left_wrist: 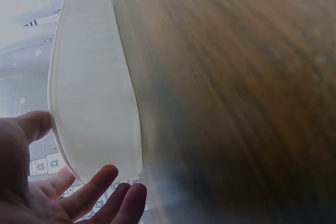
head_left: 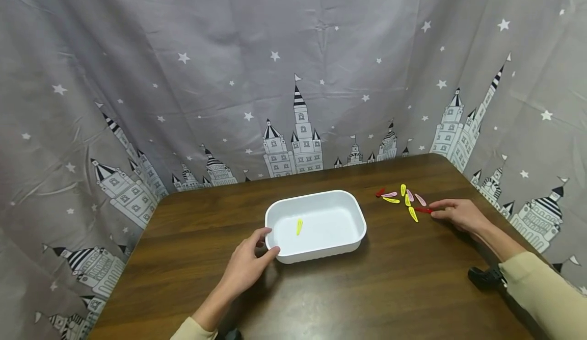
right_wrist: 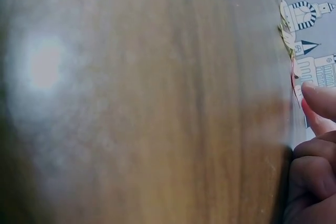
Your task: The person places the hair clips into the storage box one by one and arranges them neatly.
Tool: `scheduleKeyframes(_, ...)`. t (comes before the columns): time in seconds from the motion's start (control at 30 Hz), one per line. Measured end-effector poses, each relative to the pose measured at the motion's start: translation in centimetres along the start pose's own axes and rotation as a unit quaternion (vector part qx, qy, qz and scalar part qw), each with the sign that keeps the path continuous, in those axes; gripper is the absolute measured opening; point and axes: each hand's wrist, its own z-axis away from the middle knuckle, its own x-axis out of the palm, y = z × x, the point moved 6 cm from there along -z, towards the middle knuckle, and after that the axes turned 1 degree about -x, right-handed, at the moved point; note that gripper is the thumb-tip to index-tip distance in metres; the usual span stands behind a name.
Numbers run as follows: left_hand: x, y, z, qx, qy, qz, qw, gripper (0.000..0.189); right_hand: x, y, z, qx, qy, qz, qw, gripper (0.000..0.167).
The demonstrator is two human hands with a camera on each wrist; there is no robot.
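A white, round-cornered plastic bin (head_left: pixel 316 253) stands on the table, with one yellow hair clip (head_left: pixel 299 227) lying inside it. At the bin's near left corner, my left hand (head_left: pixel 247 263) touches the rim with thumb and index finger. The left wrist view shows the other fingers spread and fairly straight beside the bin's wall. To the right, my right hand (head_left: pixel 460 215) pinches one end of a red hair clip (head_left: pixel 423 210) between thumb and index finger. Yellow clips (head_left: pixel 413 214), pink clips (head_left: pixel 420 200) and another red clip (head_left: pixel 380 192) lie scattered just left of that hand.
All this sits on a dark brown wooden table (head_left: pixel 390 289). Behind it and at both sides hangs a grey curtain (head_left: pixel 220 75) printed with castles and stars. A black wrist device (head_left: pixel 486 277) is strapped below the right sleeve.
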Motion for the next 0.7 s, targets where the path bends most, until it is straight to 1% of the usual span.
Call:
scheduleKeyframes(0.13,0.0,-0.03,-0.04,-0.002,-0.002,0.001,1.0,0.051,0.05,-0.06,-0.14,-0.001,0.002,0.013,0.9999,0.052)
scheduleKeyframes(0.33,0.01,-0.09,-0.04,-0.006,-0.006,0.003,1.0,0.051,0.12,0.11,-0.24,0.007,-0.002,0.018,0.9998,0.05)
scheduleKeyframes(0.7,-0.01,-0.17,-0.02,-0.005,-0.007,0.007,0.9999,0.052,0.31,-0.48,-0.35,-0.011,0.015,0.036,0.9992,0.046)
